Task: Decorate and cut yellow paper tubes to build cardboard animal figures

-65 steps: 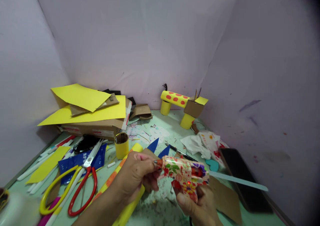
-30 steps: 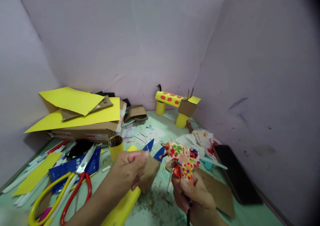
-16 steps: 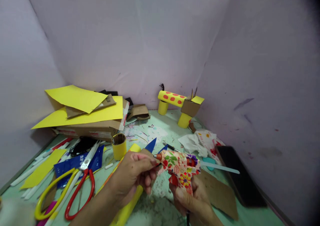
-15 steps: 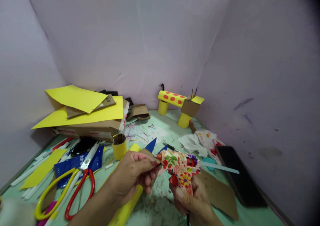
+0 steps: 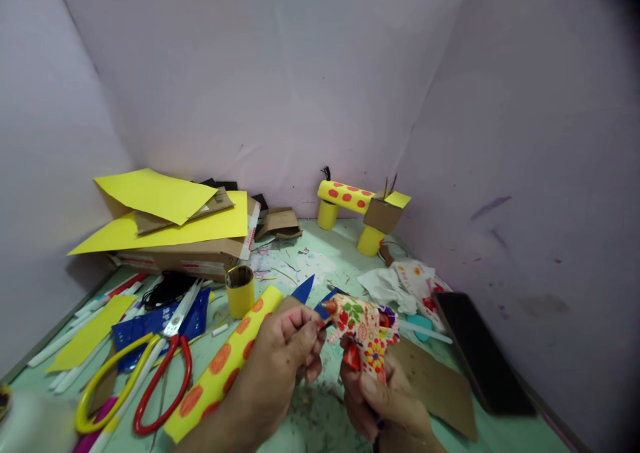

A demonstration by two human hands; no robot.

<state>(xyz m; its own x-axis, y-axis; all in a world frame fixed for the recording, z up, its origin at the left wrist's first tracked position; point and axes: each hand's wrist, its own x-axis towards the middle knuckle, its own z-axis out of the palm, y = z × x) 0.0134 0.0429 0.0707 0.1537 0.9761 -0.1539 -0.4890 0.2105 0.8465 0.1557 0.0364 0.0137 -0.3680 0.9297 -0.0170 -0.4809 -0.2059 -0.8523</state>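
Observation:
My right hand grips the handle of a flower-patterned hot glue gun, its nozzle pointing left. A pale glue stick juts from its back end. Just before the nozzle, my left hand pinches a small dark piece, too small to name, close to the tip; whether they touch I cannot tell. Under my left forearm lies a yellow paper tube with orange spots, partly covered. A short yellow cardboard ring stands beyond it, and a blue pointed piece shows behind my left fingers.
Red-and-yellow-handled scissors lie left on a blue packet, near markers and yellow paper strips. Yellow sheets top a cardboard box at the back left. A spotted paper giraffe-like figure stands at the back. A phone and cardboard lie right.
My left hand has shifted right and lower, uncovering more of the spotted tube. The glue gun has moved slightly right, and less of the glue stick shows behind it.

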